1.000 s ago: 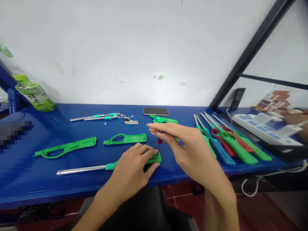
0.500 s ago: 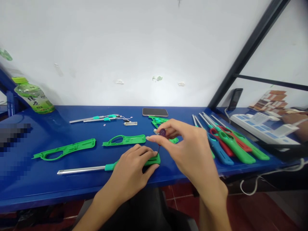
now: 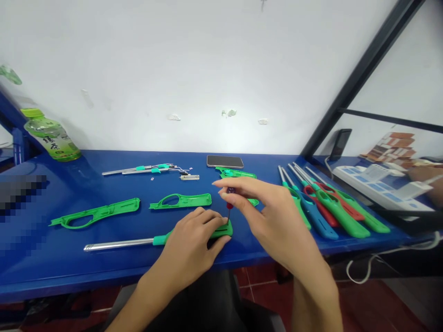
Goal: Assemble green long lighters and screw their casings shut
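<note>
A green long-nosed gas lighter [image 3: 159,240] lies on the blue table, its metal tube pointing left. My left hand [image 3: 189,240] is closed round its handle and presses it down. Between the thumb and fingers of my right hand [image 3: 266,210] is a small screwdriver [image 3: 230,199] with a dark red handle. It stands nearly upright, its tip at the right end of the lighter's handle. Beyond my left hand lies an opened green handle half [image 3: 187,201], with another handle half [image 3: 100,214] farther left. More green lighter parts [image 3: 235,173] are partly hidden behind my right hand.
Several green, blue and red lighters [image 3: 325,203] lie at the right. A phone [image 3: 224,161] rests near the wall, metal tubes with wires [image 3: 148,169] to its left. A bottle [image 3: 51,136] stands far left; a power strip [image 3: 377,184] is beyond the frame at right.
My right hand's fingers have shifted on the screwdriver handle, the index finger now stretched over its top. My left hand and the lighter stay in place; the view has shifted slightly.
</note>
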### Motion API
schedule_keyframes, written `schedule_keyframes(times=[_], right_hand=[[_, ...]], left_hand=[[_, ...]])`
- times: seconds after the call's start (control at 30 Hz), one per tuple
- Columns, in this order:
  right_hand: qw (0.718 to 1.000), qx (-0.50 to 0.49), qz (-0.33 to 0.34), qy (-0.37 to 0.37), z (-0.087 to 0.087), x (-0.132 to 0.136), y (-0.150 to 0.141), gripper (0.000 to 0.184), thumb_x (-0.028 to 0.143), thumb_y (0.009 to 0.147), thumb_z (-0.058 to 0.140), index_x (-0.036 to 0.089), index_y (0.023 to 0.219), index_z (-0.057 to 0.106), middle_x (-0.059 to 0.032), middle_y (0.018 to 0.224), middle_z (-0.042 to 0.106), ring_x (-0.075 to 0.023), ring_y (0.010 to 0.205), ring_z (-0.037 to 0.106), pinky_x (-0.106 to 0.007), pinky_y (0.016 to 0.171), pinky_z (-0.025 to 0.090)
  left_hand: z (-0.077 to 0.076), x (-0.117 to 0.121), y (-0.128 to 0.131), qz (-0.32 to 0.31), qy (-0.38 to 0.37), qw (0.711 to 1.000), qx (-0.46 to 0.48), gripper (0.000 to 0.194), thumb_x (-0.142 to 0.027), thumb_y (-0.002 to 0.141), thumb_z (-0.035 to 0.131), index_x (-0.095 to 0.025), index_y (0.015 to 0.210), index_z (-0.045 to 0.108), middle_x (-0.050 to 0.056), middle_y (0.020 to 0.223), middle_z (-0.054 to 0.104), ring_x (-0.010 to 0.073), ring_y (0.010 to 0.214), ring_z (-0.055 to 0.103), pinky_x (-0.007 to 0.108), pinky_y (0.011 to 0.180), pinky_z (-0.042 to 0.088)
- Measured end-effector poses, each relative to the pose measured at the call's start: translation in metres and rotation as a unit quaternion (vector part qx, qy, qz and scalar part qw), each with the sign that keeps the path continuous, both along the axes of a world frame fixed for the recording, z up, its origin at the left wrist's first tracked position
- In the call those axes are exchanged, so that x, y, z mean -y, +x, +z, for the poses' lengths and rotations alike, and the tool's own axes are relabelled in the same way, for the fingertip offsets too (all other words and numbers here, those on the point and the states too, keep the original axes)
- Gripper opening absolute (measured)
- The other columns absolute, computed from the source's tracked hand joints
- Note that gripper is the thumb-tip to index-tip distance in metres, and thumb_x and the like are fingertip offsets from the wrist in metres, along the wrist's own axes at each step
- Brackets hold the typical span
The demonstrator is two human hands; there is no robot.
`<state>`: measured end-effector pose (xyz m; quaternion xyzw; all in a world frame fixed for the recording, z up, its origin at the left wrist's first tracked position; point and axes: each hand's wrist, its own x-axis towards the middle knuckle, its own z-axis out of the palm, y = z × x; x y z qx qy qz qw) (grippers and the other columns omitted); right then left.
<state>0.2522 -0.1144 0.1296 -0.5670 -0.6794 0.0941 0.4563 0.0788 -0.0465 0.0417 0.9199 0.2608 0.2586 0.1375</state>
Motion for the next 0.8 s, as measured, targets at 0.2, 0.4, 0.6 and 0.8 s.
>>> schedule_keyframes(times=[0.2, 0.4, 0.6, 0.8], right_hand=[[0.997, -0.030, -0.068, 0.015, 0.001, -0.002, -0.001, 0.012, 0.016, 0.092, 0.085, 0.027, 0.092, 0.081, 0.0073, 0.090, 0.084, -0.0160, 0.081, 0.080, -0.025, 0.077, 0.062], [0.988, -0.041, -0.129, 0.075, 0.006, 0.007, 0.002, 0.006, 0.029, 0.090, 0.088, 0.029, 0.091, 0.083, 0.0054, 0.083, 0.082, -0.0157, 0.072, 0.077, -0.026, 0.068, 0.061], [0.965, -0.109, -0.202, 0.130, -0.003, -0.003, 0.019, 0.012, 0.033, 0.087, 0.091, 0.026, 0.090, 0.081, 0.0020, 0.086, 0.083, -0.0195, 0.081, 0.080, -0.027, 0.069, 0.061], [0.976, -0.033, -0.212, 0.022, -0.033, -0.041, 0.025, 0.013, 0.028, 0.092, 0.086, 0.024, 0.089, 0.074, 0.0010, 0.088, 0.083, -0.0200, 0.083, 0.080, -0.028, 0.073, 0.058]], left_hand=[[0.000, 0.001, -0.003, -0.005, -0.017, 1.000, 0.000, 0.017, -0.027, 0.101, 0.072, -0.024, 0.117, 0.074, 0.003, 0.118, 0.078, 0.0284, 0.106, 0.068, 0.047, 0.092, 0.058], [-0.002, -0.001, -0.002, -0.006, -0.015, 1.000, 0.012, 0.018, -0.028, 0.102, 0.070, -0.024, 0.119, 0.074, 0.003, 0.118, 0.078, 0.0281, 0.105, 0.068, 0.049, 0.094, 0.057], [-0.001, 0.000, 0.000, 0.003, -0.015, 1.000, 0.008, 0.022, -0.027, 0.103, 0.067, -0.026, 0.124, 0.073, 0.003, 0.121, 0.077, 0.0283, 0.110, 0.068, 0.050, 0.097, 0.056], [0.003, 0.001, -0.001, 0.003, -0.029, 1.000, -0.010, 0.026, -0.023, 0.100, 0.068, -0.030, 0.124, 0.072, 0.002, 0.120, 0.074, 0.0278, 0.109, 0.067, 0.050, 0.097, 0.055]])
